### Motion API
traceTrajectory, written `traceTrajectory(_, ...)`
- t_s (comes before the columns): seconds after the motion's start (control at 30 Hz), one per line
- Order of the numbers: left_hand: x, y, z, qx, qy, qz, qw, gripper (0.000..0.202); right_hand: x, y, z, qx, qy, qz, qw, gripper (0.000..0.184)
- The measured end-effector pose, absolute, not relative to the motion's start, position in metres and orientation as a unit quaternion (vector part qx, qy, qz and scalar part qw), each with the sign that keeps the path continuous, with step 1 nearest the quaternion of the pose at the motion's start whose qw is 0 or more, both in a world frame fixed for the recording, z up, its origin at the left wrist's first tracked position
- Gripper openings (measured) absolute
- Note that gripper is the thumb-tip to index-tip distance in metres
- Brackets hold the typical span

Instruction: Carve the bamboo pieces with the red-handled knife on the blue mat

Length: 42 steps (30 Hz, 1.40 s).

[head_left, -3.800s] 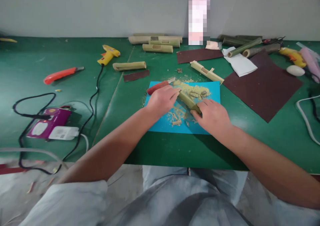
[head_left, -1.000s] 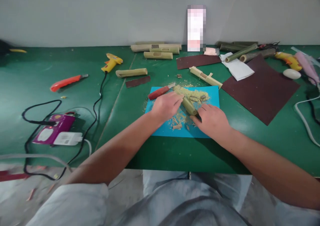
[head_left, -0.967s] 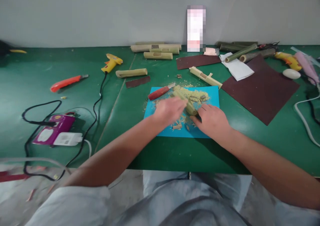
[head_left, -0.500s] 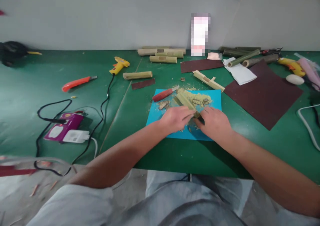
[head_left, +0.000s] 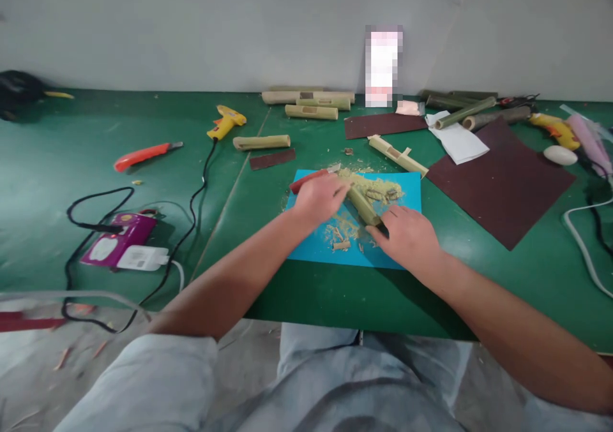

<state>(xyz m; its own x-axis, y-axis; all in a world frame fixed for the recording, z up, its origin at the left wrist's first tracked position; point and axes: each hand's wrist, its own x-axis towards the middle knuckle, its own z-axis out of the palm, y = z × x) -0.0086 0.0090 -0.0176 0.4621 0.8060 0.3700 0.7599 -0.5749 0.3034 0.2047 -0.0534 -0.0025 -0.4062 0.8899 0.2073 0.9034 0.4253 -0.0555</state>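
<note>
A short green bamboo tube (head_left: 364, 205) lies slanted over a blue sheet (head_left: 306, 247) that carries pale sawdust and shavings. My right hand (head_left: 409, 235) grips the tube's near end, thumb below and fingers on top. At its far end is my left hand (head_left: 320, 197), fingers drawn together against the bamboo; the fingertips are partly hidden. Just behind that hand lies a red-handled knife (head_left: 311, 180), partly covered by it. Small bamboo scraps (head_left: 341, 245) rest on the sheet nearer to me.
Several cut bamboo tubes (head_left: 311, 111) line the back. On the left are an orange cutter (head_left: 143, 157), a yellow glue gun (head_left: 226, 122) and a purple power strip (head_left: 119, 237) with cords. Brown sandpaper-like sheets (head_left: 502, 189) and a white paper (head_left: 462, 141) lie right.
My left hand has moved from the tube's near end up and left to its far end, uncovering scraps on the sheet. My right hand stays at the near end.
</note>
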Motion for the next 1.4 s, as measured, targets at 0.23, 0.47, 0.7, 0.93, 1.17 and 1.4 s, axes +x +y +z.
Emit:
traceTrajectory(0.23,-0.011,0.005,-0.023,0.897,0.373,0.225,0.081,0.035,0.206,-0.053,-0.003,-0.533,-0.84,-0.034,0.099,0.031)
traceTrajectory(0.47,-0.009,0.004,-0.023,0.899,0.373,0.218,0.076,0.037,0.205,-0.054,-0.004,-0.536,-0.837,-0.035,0.1,0.031)
traceTrajectory(0.7,-0.026,0.016,-0.021,0.856,0.427,0.285,0.064,0.033,0.205,-0.056,-0.006,-0.531,-0.836,-0.038,0.131,0.033)
traceTrajectory(0.93,-0.028,0.008,-0.018,0.894,0.365,0.246,0.079,0.035,0.204,-0.056,-0.005,-0.537,-0.835,-0.03,0.116,0.035)
traceTrajectory(1.17,-0.046,0.039,-0.019,0.856,0.425,0.281,0.08,0.035,0.201,-0.058,-0.003,-0.542,-0.831,-0.02,0.123,0.032)
traceTrajectory(1.4,-0.043,0.029,-0.018,0.858,0.412,0.292,0.092,0.033,0.199,-0.058,-0.007,-0.537,-0.829,0.005,0.155,0.029)
